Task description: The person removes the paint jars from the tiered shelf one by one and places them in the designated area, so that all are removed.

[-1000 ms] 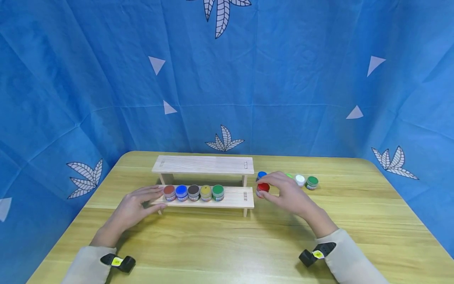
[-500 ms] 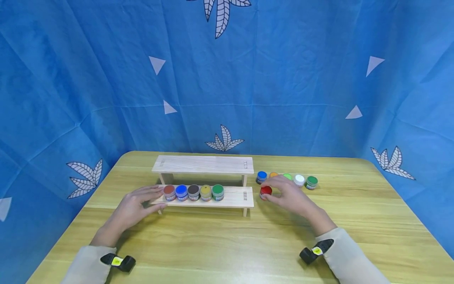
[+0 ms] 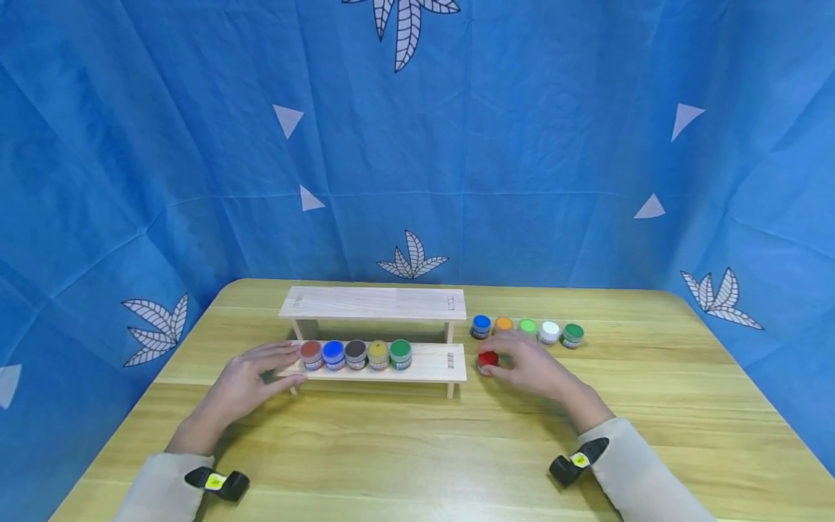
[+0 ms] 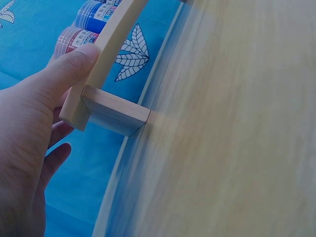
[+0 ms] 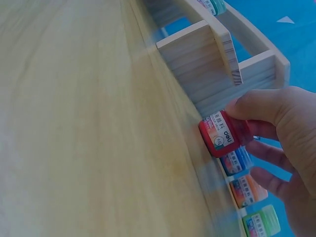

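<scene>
My left hand (image 3: 244, 384) grips the left end of the lower board of a two-step wooden rack (image 3: 430, 361); in the left wrist view the thumb (image 4: 79, 59) lies along the board's front edge. A row of paint jars stands at the left and middle of that board: reddish-brown (image 3: 312, 354), blue (image 3: 335, 354), dark brown (image 3: 356, 354), yellow (image 3: 378, 354) and green (image 3: 401, 353). Right of the rack, my right hand (image 3: 531, 366) pinches a red paint jar (image 5: 219, 133) between thumb and fingers. The jar is upright, its base at the table surface.
Behind the right hand, a row of jars stands on the table: blue (image 3: 481, 326), orange (image 3: 503, 325), light green (image 3: 528, 328), white (image 3: 549, 333) and dark green (image 3: 572, 335). The rack's upper board (image 3: 375, 301) is at the back. A blue curtain (image 3: 554, 145) hangs behind the table (image 3: 391, 457).
My right hand has brought the red jar slightly right and nearer to me, down to the table, away from the rack's end. The left hand stays in place.
</scene>
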A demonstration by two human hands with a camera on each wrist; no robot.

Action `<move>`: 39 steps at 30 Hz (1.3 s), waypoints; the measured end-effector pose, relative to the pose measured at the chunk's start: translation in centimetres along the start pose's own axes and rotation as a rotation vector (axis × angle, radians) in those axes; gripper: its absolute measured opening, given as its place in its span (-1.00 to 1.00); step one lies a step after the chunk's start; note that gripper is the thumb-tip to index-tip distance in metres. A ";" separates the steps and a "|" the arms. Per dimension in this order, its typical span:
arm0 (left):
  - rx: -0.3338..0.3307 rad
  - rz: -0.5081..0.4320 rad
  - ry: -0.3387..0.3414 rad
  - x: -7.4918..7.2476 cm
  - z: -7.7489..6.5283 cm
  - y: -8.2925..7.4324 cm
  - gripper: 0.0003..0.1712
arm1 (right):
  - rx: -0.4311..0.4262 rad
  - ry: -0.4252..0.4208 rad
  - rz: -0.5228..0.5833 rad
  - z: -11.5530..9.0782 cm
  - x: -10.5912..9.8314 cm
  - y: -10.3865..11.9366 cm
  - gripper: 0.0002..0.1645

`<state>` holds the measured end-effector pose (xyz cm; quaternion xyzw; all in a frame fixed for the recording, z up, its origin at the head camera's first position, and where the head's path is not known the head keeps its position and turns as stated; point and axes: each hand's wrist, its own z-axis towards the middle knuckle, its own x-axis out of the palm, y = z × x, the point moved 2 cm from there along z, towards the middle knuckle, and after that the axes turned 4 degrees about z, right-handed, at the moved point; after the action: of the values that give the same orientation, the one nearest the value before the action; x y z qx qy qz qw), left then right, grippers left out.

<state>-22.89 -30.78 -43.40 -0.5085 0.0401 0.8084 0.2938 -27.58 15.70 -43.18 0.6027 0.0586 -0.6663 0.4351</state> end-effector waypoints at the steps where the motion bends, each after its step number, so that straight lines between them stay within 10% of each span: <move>1: 0.001 0.000 -0.001 0.0 0.0 0.0 -0.44 | -0.002 0.002 0.000 0.0 0.0 0.0 -0.68; 39: -0.002 0.003 0.002 -0.1 0.0 -0.2 -0.45 | -0.161 -0.082 -0.002 1.0 -1.3 5.3 -0.54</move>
<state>-22.73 -30.66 -43.29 -0.5096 0.0401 0.8083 0.2922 -25.04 12.46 -39.45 0.5378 0.0949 -0.6840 0.4836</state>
